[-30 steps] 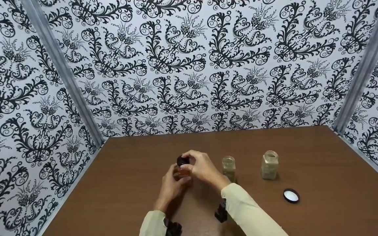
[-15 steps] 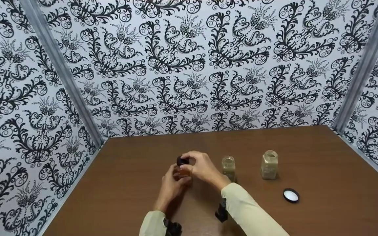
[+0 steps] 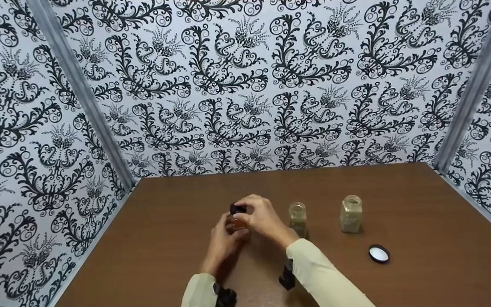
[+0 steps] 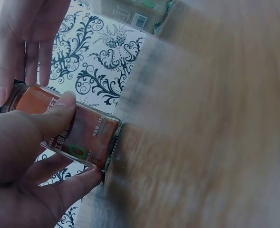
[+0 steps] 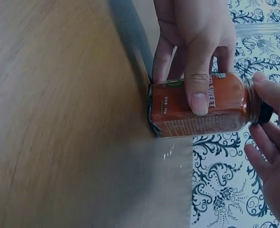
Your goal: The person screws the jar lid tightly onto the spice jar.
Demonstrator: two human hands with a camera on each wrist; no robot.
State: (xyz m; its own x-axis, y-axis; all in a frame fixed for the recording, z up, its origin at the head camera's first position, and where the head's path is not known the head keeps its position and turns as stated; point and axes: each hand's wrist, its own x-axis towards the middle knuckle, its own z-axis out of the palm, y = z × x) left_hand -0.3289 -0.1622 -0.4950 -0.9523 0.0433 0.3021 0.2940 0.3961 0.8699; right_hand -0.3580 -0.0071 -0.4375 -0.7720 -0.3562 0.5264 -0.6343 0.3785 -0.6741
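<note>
My left hand (image 3: 222, 245) grips a square glass spice jar (image 5: 230, 97) of orange-red powder, its thumb across the label. The jar stands upright on the brown table (image 3: 164, 238). From above, my right hand (image 3: 266, 218) pinches the jar's black lid (image 5: 265, 113) between thumb and fingers. In the left wrist view, the right fingertips sit around the neck end of the spice jar (image 4: 94, 137). Part of the lid is hidden behind the fingers in the head view.
Just right of my right hand stands a lidless glass jar (image 3: 297, 219) of greenish powder. A second similar jar (image 3: 350, 218) is farther right, also uncapped. A black lid (image 3: 378, 254) lies white inside up near it. Patterned walls (image 3: 237, 106) enclose the table.
</note>
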